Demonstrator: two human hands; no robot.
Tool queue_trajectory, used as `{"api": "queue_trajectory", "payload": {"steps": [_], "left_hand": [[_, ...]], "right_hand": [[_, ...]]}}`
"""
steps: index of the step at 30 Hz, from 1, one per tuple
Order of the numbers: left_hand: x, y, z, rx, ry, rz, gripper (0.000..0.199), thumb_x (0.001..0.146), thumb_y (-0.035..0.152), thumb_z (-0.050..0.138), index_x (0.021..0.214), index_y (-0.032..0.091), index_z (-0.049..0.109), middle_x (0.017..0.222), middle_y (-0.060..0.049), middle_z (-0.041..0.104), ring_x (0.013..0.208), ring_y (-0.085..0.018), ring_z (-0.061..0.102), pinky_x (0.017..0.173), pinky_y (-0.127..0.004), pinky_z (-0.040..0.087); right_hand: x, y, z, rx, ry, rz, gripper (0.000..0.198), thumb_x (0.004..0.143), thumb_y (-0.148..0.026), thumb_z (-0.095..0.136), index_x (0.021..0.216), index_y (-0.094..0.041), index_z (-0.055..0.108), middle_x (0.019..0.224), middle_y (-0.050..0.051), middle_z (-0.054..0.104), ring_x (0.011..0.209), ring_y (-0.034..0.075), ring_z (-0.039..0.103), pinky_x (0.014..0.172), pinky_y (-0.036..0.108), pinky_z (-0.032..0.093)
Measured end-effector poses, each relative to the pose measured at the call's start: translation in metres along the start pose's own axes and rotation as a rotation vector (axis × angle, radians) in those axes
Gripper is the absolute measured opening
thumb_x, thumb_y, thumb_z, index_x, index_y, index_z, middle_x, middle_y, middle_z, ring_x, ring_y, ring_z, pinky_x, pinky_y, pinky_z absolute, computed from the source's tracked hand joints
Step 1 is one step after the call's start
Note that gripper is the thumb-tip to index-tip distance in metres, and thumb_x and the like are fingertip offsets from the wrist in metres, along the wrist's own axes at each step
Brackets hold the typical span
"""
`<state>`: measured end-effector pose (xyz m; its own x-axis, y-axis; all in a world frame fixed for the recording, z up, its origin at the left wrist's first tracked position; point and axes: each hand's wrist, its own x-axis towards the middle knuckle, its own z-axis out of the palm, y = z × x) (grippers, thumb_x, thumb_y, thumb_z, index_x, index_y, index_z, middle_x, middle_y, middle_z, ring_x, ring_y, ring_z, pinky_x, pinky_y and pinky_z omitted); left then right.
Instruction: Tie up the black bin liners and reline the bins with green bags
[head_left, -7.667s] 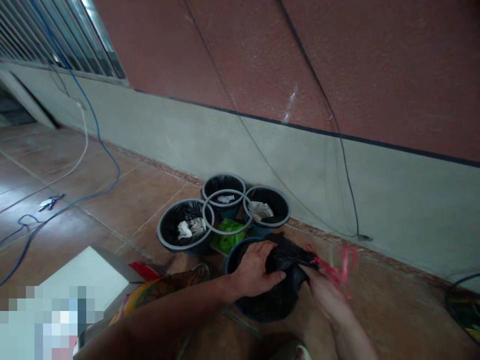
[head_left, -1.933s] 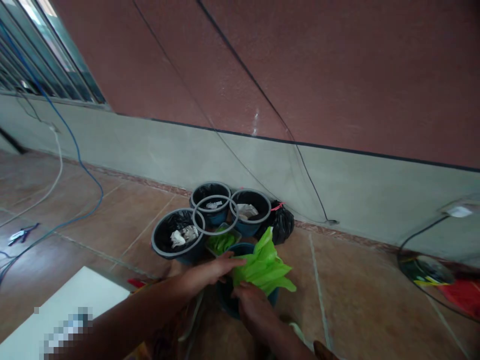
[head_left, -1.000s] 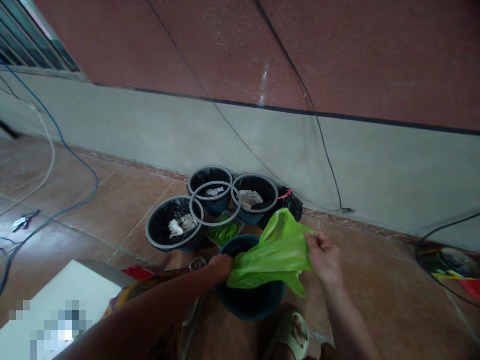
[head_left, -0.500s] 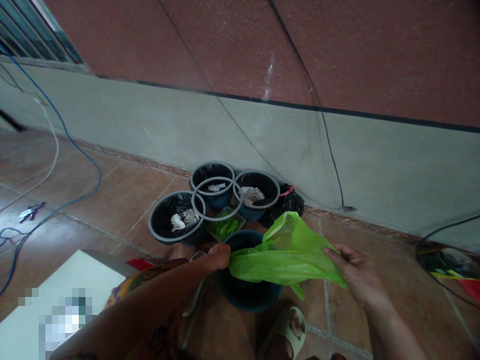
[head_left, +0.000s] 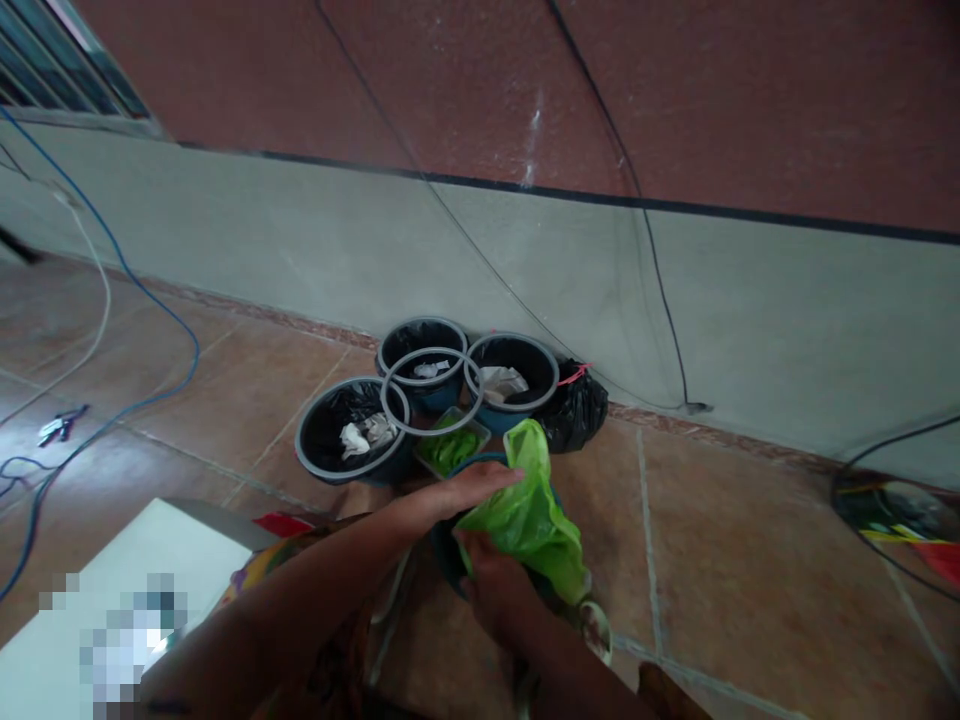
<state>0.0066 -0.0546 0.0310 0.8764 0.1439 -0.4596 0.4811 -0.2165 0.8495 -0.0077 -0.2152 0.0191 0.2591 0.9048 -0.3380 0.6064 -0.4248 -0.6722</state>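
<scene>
A bright green plastic bag hangs bunched over a dark blue bucket on the floor in front of me. My left hand reaches across the bucket's far side and holds the bag's upper edge with fairly straight fingers. Closer to me, my right hand grips the bag's near-left edge, its fingertips partly hidden. Most of the bucket's opening is covered by the bag and my arms. Just beyond it sits a clear tray with folded green bags inside.
Three bins with black liners and crumpled paper stand near the wall. A loose grey ring rests across their rims. Beside them is a tied black bag. A white box, a blue cable and keys are leftward.
My right hand has come left from the bag's far end to its near-left edge. My left hand has shifted right and upward, and the stretched bag is now bunched between them.
</scene>
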Motion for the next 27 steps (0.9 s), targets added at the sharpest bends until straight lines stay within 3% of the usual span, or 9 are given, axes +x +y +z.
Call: {"api": "queue_trajectory", "payload": {"steps": [4, 6, 8, 11, 13, 18, 21, 23, 27], "left_hand": [[0.004, -0.02, 0.004, 0.3, 0.043, -0.074, 0.023, 0.069, 0.02, 0.064, 0.091, 0.012, 0.068, 0.079, -0.003, 0.067, 0.073, -0.017, 0.059, 0.064, -0.024, 0.044], [0.003, -0.025, 0.003, 0.42, 0.055, -0.072, 0.02, 0.067, 0.011, 0.058, 0.084, 0.012, 0.069, 0.076, -0.003, 0.067, 0.072, -0.016, 0.059, 0.065, -0.024, 0.043], [0.001, -0.024, 0.0, 0.426, 0.048, -0.031, 0.023, 0.068, 0.009, 0.054, 0.085, 0.011, 0.07, 0.078, -0.005, 0.069, 0.073, -0.016, 0.06, 0.066, -0.024, 0.043], [-0.002, -0.018, -0.005, 0.385, 0.001, 0.055, 0.024, 0.068, 0.009, 0.053, 0.085, 0.011, 0.071, 0.08, -0.004, 0.069, 0.073, -0.016, 0.06, 0.066, -0.024, 0.043], [-0.002, -0.014, -0.006, 0.382, -0.039, 0.092, 0.019, 0.069, 0.011, 0.054, 0.081, 0.012, 0.069, 0.076, -0.002, 0.067, 0.072, -0.016, 0.059, 0.066, -0.023, 0.043], [-0.004, -0.008, -0.011, 0.431, -0.008, 0.1, 0.017, 0.076, 0.019, 0.057, 0.086, 0.014, 0.069, 0.079, -0.002, 0.067, 0.078, -0.018, 0.061, 0.072, -0.024, 0.046], [-0.011, -0.005, -0.016, 0.595, 0.142, -0.007, 0.036, 0.072, 0.034, 0.069, 0.102, 0.014, 0.067, 0.095, -0.008, 0.069, 0.093, -0.026, 0.063, 0.084, -0.032, 0.048], [-0.016, -0.004, -0.017, 0.699, 0.167, -0.131, 0.045, 0.065, 0.04, 0.077, 0.1, 0.012, 0.067, 0.096, -0.011, 0.069, 0.098, -0.032, 0.064, 0.088, -0.036, 0.048], [-0.021, -0.012, -0.003, 0.673, -0.043, -0.254, 0.026, 0.061, 0.036, 0.079, 0.062, 0.015, 0.065, 0.066, -0.01, 0.066, 0.087, -0.035, 0.067, 0.082, -0.041, 0.051]], "right_hand": [[0.0, -0.002, -0.002, -0.014, -0.108, -0.03, 0.058, 0.079, -0.015, 0.052, 0.137, -0.013, 0.05, 0.138, 0.016, 0.055, 0.12, 0.028, 0.058, 0.101, 0.038, 0.044], [0.003, 0.003, -0.021, -0.035, -0.019, 0.062, 0.039, 0.084, -0.019, 0.049, 0.121, -0.016, 0.062, 0.123, 0.013, 0.065, 0.111, 0.027, 0.063, 0.096, 0.037, 0.046], [0.008, 0.016, -0.045, -0.086, 0.176, 0.245, 0.029, 0.089, -0.025, 0.045, 0.11, -0.018, 0.065, 0.111, 0.011, 0.069, 0.103, 0.026, 0.065, 0.091, 0.036, 0.047], [0.016, 0.046, -0.071, -0.193, 0.419, 0.404, 0.053, 0.083, -0.037, 0.06, 0.131, -0.016, 0.052, 0.125, 0.017, 0.062, 0.116, 0.03, 0.059, 0.093, 0.038, 0.045], [0.02, 0.066, -0.074, -0.197, 0.413, 0.445, 0.071, 0.077, -0.038, 0.067, 0.138, -0.011, 0.045, 0.129, 0.02, 0.059, 0.119, 0.031, 0.057, 0.093, 0.038, 0.045], [0.021, 0.087, -0.066, -0.08, 0.173, 0.465, 0.03, 0.088, -0.032, 0.05, 0.105, -0.013, 0.066, 0.098, 0.013, 0.073, 0.089, 0.023, 0.069, 0.073, 0.029, 0.046], [0.016, 0.085, -0.079, -0.136, 0.302, 0.503, 0.032, 0.092, -0.033, 0.042, 0.097, -0.015, 0.068, 0.09, 0.012, 0.073, 0.082, 0.022, 0.068, 0.07, 0.029, 0.045], [0.013, 0.084, -0.093, -0.142, 0.395, 0.544, 0.033, 0.092, -0.035, 0.042, 0.096, -0.015, 0.068, 0.088, 0.013, 0.073, 0.081, 0.022, 0.068, 0.068, 0.028, 0.044], [0.008, 0.082, -0.107, -0.093, 0.451, 0.585, 0.035, 0.092, -0.039, 0.042, 0.092, -0.016, 0.069, 0.082, 0.012, 0.072, 0.075, 0.022, 0.067, 0.063, 0.029, 0.042]]}}
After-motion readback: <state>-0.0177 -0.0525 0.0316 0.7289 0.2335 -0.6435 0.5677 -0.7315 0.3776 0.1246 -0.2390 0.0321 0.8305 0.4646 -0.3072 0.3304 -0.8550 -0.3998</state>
